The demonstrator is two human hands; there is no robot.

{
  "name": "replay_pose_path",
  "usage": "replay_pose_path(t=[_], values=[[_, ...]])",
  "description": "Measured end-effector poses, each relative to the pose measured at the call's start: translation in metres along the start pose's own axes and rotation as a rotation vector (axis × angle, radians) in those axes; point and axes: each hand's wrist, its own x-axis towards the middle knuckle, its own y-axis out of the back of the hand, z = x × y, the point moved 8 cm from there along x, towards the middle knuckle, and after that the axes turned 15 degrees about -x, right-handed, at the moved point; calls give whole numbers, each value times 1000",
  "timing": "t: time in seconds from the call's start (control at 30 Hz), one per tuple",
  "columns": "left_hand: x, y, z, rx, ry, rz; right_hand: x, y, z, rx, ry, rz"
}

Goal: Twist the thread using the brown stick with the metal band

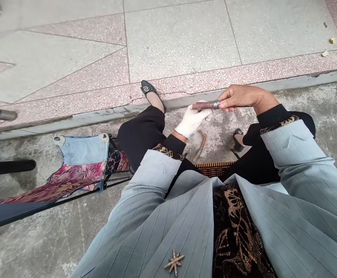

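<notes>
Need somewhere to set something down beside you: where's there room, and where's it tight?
Open concrete lies right of your right hand, below the kerb, and lower left, below the floral folding seat. It's crowded between your knees, where a curved brown piece lies under your gloved left hand and the banded wooden rod.

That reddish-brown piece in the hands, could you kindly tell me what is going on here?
A white-gloved left hand and a bare right hand hold a reddish-brown cylindrical piece with a silver band between them. A curved brownish piece lies on the concrete ground below the hands.
</notes>
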Motion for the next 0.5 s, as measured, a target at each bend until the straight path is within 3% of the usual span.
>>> replay_pose_path(t=[0.17,0.4,0.5], values=[[4,13,-9,-93,-52,175,14,-6,-8,72,-12,145],[3,25,-17,-90,-116,361,25,-6,-16,-143,-71,345],[0,27,-16,-22,-130,401,27,-8,-17,-161,-75,363]])
